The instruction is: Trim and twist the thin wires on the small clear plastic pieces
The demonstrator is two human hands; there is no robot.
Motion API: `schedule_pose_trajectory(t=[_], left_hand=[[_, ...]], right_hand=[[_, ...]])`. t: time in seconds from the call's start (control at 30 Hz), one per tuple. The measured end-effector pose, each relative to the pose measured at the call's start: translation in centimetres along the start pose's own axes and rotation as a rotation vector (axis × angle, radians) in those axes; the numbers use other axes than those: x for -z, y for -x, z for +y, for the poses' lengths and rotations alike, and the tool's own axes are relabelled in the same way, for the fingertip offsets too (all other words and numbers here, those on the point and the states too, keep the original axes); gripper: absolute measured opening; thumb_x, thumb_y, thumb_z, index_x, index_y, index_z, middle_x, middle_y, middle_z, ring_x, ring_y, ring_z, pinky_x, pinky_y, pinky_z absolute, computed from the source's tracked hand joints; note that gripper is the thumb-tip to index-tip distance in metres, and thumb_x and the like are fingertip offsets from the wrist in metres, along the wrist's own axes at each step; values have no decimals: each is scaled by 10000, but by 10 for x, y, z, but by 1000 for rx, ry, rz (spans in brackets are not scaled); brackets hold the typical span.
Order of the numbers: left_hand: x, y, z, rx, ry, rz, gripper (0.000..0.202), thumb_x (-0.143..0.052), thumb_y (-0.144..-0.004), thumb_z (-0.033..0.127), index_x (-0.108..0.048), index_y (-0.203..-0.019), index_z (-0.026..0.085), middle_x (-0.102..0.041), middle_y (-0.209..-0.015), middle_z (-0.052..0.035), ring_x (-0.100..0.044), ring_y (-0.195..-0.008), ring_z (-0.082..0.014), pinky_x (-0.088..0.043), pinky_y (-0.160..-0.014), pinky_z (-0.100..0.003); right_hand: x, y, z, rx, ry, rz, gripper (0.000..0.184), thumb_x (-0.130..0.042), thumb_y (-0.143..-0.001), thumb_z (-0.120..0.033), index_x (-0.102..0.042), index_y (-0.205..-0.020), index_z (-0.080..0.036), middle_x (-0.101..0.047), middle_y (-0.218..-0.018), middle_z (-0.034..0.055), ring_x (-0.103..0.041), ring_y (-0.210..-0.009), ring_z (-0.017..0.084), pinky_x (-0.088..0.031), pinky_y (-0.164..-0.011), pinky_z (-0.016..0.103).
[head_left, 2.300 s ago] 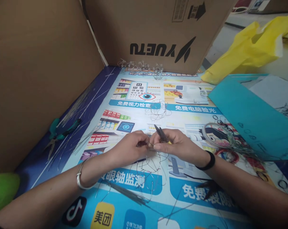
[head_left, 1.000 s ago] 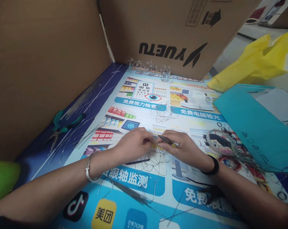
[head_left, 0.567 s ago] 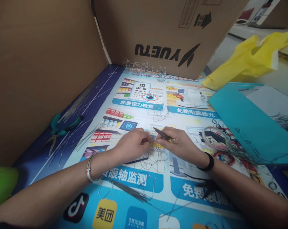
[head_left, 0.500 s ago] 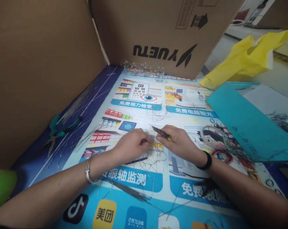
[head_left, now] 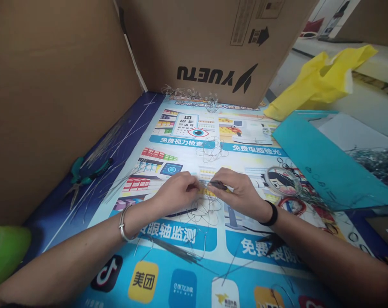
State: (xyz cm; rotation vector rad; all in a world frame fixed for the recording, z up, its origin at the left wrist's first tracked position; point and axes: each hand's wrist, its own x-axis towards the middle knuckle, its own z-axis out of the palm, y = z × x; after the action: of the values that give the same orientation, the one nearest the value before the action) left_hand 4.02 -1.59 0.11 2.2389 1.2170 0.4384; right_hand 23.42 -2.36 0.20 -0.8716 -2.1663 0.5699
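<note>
My left hand [head_left: 177,192] is closed, its fingertips pinching the upper edge of a thin wire loop piece [head_left: 206,210] bent into several petal-like loops. Close beside it on the right, my right hand [head_left: 234,188] is closed around small dark pliers [head_left: 219,185] with a bit of yellow on the handle. The pliers' jaws point left toward the left fingertips; whether they touch the wire cannot be made out. Just beyond the hands, another looped wire piece [head_left: 211,149] lies flat on the printed sheet [head_left: 187,162].
Teal-handled pliers [head_left: 88,173] and loose straight wires [head_left: 105,143] lie at left. Cardboard walls [head_left: 207,47] stand behind and left. At right are a clear tape roll [head_left: 282,179], a red ring [head_left: 292,206], a teal box [head_left: 335,171] of wire and yellow cloth [head_left: 309,87]. A wire bundle [head_left: 174,250] lies nearer me.
The pliers in my right hand have turned and come down toward the left fingertips. The right hand has closed in slightly on the left. The whole view has shifted a little.
</note>
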Motion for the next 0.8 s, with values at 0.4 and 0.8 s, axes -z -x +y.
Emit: schedule_pose_trajectory(t=[0.4,0.8], left_hand=[[3,0,5,-10,-58,-35,85,-541,-743,199,-605,-707,156,-590,-690,-22,-508,-662,-143,-361,-587,-247],[-2,-1,-2,-20,-19,7,159,-484,-721,139,-640,-741,166,-603,-721,-29,-543,-711,-153,-399,-636,-259]], right_hand=[[-13,2,9,226,294,39,140,-506,-728,-62,-592,-756,-169,-593,-682,42,-497,-688,163,-400,-631,306],[-8,5,7,460,623,-77,147,-512,-795,-74,-623,-842,-157,-622,-731,43,-489,-720,164,-396,-652,318]])
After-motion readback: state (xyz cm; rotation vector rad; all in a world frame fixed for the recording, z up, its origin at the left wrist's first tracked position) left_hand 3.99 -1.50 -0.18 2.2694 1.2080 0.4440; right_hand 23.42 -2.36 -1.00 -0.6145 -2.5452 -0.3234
